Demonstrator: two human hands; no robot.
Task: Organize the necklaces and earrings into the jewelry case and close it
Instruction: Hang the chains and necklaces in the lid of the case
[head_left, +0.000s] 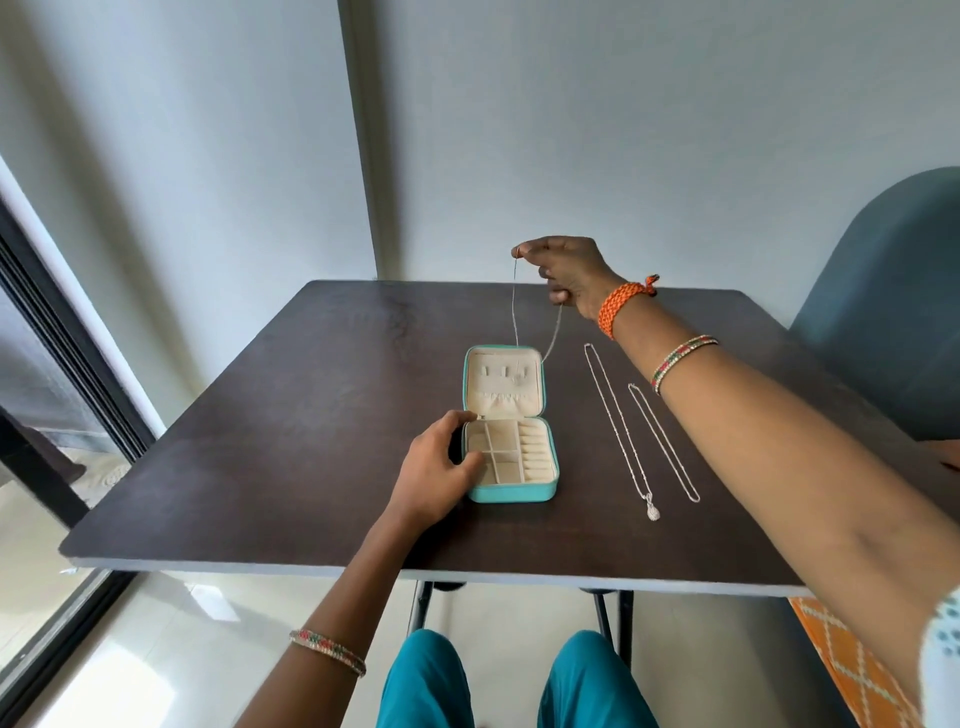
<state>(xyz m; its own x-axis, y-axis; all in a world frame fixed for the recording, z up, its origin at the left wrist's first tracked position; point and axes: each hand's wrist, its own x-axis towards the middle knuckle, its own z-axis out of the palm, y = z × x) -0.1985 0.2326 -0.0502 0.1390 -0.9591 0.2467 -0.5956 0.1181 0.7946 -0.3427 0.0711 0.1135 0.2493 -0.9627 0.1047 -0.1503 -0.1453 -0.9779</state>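
Note:
A teal jewelry case (511, 493) lies open on the dark table (291, 431), its cream lid flat at the far side and its divided tray near me. My left hand (441, 462) grips the tray's left edge, with a fingertip inside a compartment. My right hand (566, 273) is raised above the table behind the case and pinches a thin silver necklace (514, 312). That chain hangs down in a loop, its lower end reaching the lid's hooks. Two more silver necklaces lie stretched out right of the case: a long one with a pendant (618, 431) and a shorter one (662, 441).
A blue chair back (888, 312) stands at the table's right side. A dark window frame (62, 332) runs along the left. My knees in teal trousers are under the front edge. An orange patterned cloth (852, 670) shows at the lower right.

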